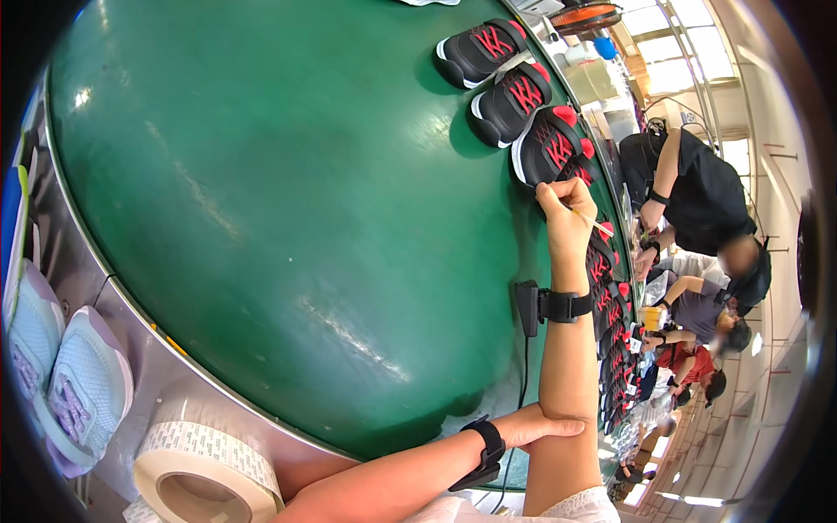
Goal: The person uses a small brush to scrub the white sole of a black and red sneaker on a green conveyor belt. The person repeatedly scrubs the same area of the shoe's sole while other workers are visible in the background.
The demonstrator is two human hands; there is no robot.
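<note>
My right hand [565,216] reaches far across the green conveyor belt [288,200] and grips a thin brush [589,219], its fingers at the heel of a black and red shoe [551,144]. Two more black and red shoes [480,50] [511,101] lie beyond it on the belt. My left hand [539,425] rests against my right elbow and holds nothing else. Both wrists wear black bands; a small black device hangs at the right one [528,307].
A long row of black and red shoes [610,340] runs along the belt's right edge. Other people [697,200] work on that side. A roll of white labels [205,471] and pale blue shoes [83,388] sit at the lower left, beside the belt's metal rim.
</note>
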